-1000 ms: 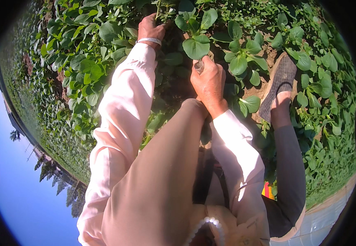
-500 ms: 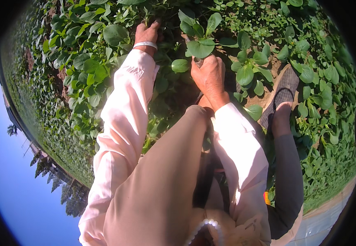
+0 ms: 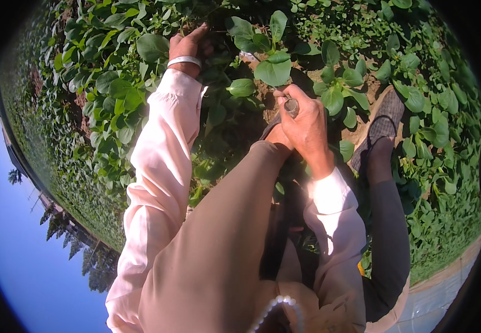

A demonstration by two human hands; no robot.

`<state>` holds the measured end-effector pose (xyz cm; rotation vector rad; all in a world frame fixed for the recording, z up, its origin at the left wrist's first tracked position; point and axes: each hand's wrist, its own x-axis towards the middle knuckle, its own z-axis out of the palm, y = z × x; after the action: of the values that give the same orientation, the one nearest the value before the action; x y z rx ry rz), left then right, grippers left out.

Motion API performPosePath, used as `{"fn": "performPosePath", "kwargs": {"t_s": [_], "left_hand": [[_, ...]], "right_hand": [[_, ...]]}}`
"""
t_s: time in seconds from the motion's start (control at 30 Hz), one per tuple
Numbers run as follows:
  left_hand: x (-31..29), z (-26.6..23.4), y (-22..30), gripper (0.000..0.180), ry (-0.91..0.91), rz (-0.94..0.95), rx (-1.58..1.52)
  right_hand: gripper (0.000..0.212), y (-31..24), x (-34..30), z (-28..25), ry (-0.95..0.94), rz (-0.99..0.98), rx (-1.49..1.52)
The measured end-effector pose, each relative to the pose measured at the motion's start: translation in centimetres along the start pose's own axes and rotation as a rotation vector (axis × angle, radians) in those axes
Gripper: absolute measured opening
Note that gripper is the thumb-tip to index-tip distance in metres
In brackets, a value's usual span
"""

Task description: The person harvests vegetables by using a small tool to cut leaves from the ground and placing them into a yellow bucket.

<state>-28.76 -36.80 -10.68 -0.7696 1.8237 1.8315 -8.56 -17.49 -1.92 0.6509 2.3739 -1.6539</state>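
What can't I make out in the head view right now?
All in the head view:
- Left hand: whether it grips anything; shade and leaves hide most of its fingertips.
- Tool in the right hand: its far end's shape, obscured by a broad leaf.
- Yellow thing: what it is; sleeve and trouser leg mostly cover it.

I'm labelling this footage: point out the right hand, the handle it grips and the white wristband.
Right hand (image 3: 307,125): head view, back of hand.
Handle (image 3: 291,107): head view, its butt end.
White wristband (image 3: 184,60): head view, the band's middle.
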Motion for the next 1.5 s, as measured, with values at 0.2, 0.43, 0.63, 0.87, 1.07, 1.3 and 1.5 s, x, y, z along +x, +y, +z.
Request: {"fn": "performPosePath", "kwargs": {"t_s": [0.2,0.43,0.63,0.87,1.07,1.3,1.5], "left_hand": [[-0.3,-1.1,-0.1,0.019,0.028,0.098,0.240],[-1.6,0.5,0.1,0.045,-0.233,0.480,1.148],[-3.0,2.6,0.9,0.048,-0.217,0.394,1.608],[-1.0,-0.1,0.2,0.044,-0.377,0.207,1.182],[-0.4,0.6,-0.7,0.040,-0.281,0.339,1.192],[-0.8,0.0,1.3,0.021,-0.282,0.019,0.438],[0.3,-0.2,4.3,0.024,-0.453,0.124,-0.589]], "right_hand": [[0.017,-1.0,-1.6,-1.1,-0.062,-0.017,-0.087],[0.012,-0.5,-1.8,0.5,-0.041,-0.021,-0.092],[0.012,-1.0,-3.2,1.7,0.025,0.030,-0.074],[0.024,-0.3,-3.7,3.2,0.090,0.018,0.071],[0.017,-0.2,-1.8,5.5,0.190,0.062,0.121],[0.007,-0.5,-3.0,2.0,0.125,0.230,0.406],[0.005,-2.8,0.5,2.3,0.240,0.111,0.375]]}}
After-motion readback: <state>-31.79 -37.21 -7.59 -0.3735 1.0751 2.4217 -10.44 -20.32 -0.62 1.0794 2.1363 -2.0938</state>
